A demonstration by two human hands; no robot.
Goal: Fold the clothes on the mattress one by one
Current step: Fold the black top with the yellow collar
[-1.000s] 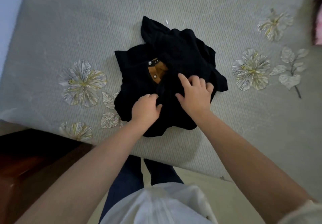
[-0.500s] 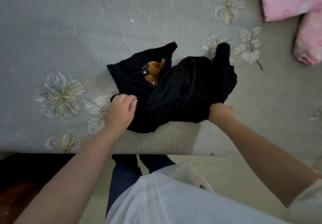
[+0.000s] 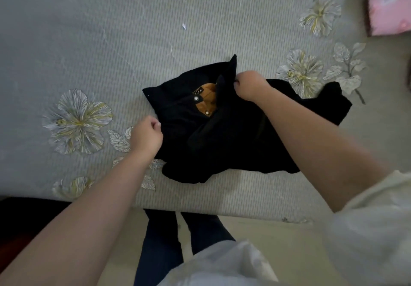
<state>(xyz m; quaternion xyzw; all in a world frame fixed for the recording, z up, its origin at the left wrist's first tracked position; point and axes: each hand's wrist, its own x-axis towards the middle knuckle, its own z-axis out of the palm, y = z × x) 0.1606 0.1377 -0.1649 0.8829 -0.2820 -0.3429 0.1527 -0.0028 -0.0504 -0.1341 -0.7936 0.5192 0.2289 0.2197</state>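
Just one crumpled black garment with a tan inner lining (image 3: 222, 130) mid-frame on the grey flowered mattress (image 3: 111, 41); left hand (image 3: 145, 136) and right hand (image 3: 250, 84) both have fingers pinching its edges.

Dim, flat indoor light; soft shadows; slight motion blur throughout; wide-angle bending toward the edges.

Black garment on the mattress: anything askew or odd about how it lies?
Yes. The black garment is bunched and uneven, one end trailing right over the mattress, tan lining exposed. The left hand grips its left edge, the right hand the collar. No damage visible.
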